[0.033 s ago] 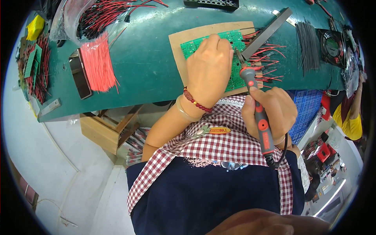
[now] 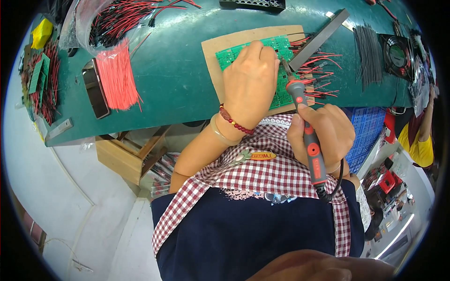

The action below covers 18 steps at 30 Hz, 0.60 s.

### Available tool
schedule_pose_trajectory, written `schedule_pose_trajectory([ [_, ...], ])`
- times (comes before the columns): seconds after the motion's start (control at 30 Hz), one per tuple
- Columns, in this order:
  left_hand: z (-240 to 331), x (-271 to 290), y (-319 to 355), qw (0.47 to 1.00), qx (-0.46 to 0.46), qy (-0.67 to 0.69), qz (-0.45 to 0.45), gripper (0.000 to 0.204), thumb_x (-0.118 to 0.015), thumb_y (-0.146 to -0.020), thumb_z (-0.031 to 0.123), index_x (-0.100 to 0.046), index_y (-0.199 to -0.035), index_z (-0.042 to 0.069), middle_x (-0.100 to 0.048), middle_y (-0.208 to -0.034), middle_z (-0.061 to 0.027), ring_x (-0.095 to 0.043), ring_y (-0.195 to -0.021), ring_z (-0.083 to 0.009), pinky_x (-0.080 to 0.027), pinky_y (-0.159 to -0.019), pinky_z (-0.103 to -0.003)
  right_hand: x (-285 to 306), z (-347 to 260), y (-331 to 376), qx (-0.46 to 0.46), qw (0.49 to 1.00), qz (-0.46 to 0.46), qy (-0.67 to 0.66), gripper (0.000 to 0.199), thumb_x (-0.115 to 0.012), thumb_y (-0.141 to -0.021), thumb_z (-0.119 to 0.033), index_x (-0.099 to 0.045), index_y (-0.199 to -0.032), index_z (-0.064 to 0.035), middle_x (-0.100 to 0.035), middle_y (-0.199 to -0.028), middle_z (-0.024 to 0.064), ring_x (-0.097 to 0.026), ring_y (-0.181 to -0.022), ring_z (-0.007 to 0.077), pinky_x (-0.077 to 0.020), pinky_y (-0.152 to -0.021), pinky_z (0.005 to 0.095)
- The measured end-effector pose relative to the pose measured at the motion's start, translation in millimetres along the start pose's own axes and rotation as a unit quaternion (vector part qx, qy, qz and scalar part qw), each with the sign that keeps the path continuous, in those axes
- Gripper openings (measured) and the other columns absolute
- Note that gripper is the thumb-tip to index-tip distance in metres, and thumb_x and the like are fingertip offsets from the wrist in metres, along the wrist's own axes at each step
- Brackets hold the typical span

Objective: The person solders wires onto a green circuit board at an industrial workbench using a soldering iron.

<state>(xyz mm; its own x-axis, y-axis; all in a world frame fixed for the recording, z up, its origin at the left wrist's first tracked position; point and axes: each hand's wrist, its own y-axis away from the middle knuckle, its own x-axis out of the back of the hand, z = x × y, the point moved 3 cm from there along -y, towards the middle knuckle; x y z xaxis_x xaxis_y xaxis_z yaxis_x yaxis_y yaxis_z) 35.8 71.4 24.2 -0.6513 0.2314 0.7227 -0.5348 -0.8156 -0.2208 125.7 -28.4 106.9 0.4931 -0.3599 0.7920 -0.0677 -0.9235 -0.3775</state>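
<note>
A green circuit board panel [image 2: 282, 96] lies on a piece of brown cardboard [image 2: 212, 63] on the bench. My left hand [image 2: 251, 82] rests over the board, fingers curled down onto it; the fingertips and whatever they pinch are hidden. In my right hand [image 2: 333, 133] is a red and grey soldering iron [image 2: 313, 150], its tip pointing at the board just right of my left fingers. Red and black wires [image 2: 321, 70] fan out from the board's right edge. Across some of them lies a long dark grey bar [image 2: 321, 40], its lower end by the iron's tip.
Left on the green bench [image 2: 173, 70] are a phone [image 2: 95, 91], a bundle of red wires [image 2: 116, 77] and bagged red-black leads [image 2: 117, 21]. Dark wires [image 2: 368, 54] and a black fan [image 2: 397, 56] sit at right. A blue crate [image 2: 365, 131] stands below; another person [image 2: 417, 145] is farther right.
The soldering iron and my right hand have shifted very slightly to the left and up. My left hand and the board stay where they were.
</note>
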Motion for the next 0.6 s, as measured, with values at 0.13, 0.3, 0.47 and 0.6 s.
schedule_pose_trajectory([
  [0.13,-1.0,-1.2,-1.2,1.000,0.004,0.009,-0.004,0.009,-0.070,-0.081,0.010,-0.063,-0.080,0.005,-0.060,-0.081,-0.0094,-0.062,-0.073,-0.0297,-0.050,-0.062,-0.038,0.0,0.4,0.0,0.007,1.000,-0.007,0.000,0.021,-0.072,-0.064,0.002,-0.064,-0.084,0.0022,-0.058,-0.063,0.0096,-0.058,-0.052,0.0233,-0.0438,-0.048,0.0315],
  [0.3,-1.8,-2.2,-3.9,1.000,0.002,0.002,0.002,0.009,-0.070,-0.080,0.009,-0.062,-0.080,0.004,-0.059,-0.081,-0.0099,-0.062,-0.072,-0.0299,-0.050,-0.062,-0.039,1.1,3.0,-2.2,-0.012,1.000,0.010,0.004,0.020,-0.072,-0.064,0.003,-0.064,-0.083,0.0012,-0.059,-0.063,0.0096,-0.057,-0.052,0.0225,-0.0438,-0.049,0.0313],
  [0.47,-1.5,-0.5,-1.5,1.000,0.003,0.016,-0.007,0.009,-0.070,-0.080,0.009,-0.062,-0.080,0.004,-0.059,-0.081,-0.0102,-0.061,-0.072,-0.0304,-0.050,-0.062,-0.039,-0.2,0.7,-1.0,-0.005,1.000,0.001,0.000,0.020,-0.072,-0.065,0.002,-0.064,-0.082,0.0014,-0.059,-0.064,0.0097,-0.058,-0.052,0.0224,-0.0436,-0.048,0.0312],
  [0.6,-1.1,-0.3,-0.3,0.999,-0.002,0.038,-0.010,0.010,-0.070,-0.079,0.006,-0.061,-0.081,0.002,-0.058,-0.081,-0.0114,-0.061,-0.072,-0.0313,-0.049,-0.062,-0.040,-1.4,-1.3,-1.4,0.018,1.000,-0.011,0.011,0.020,-0.071,-0.063,0.001,-0.063,-0.082,0.0022,-0.057,-0.063,0.0092,-0.058,-0.054,0.0219,-0.0429,-0.048,0.0309],
])
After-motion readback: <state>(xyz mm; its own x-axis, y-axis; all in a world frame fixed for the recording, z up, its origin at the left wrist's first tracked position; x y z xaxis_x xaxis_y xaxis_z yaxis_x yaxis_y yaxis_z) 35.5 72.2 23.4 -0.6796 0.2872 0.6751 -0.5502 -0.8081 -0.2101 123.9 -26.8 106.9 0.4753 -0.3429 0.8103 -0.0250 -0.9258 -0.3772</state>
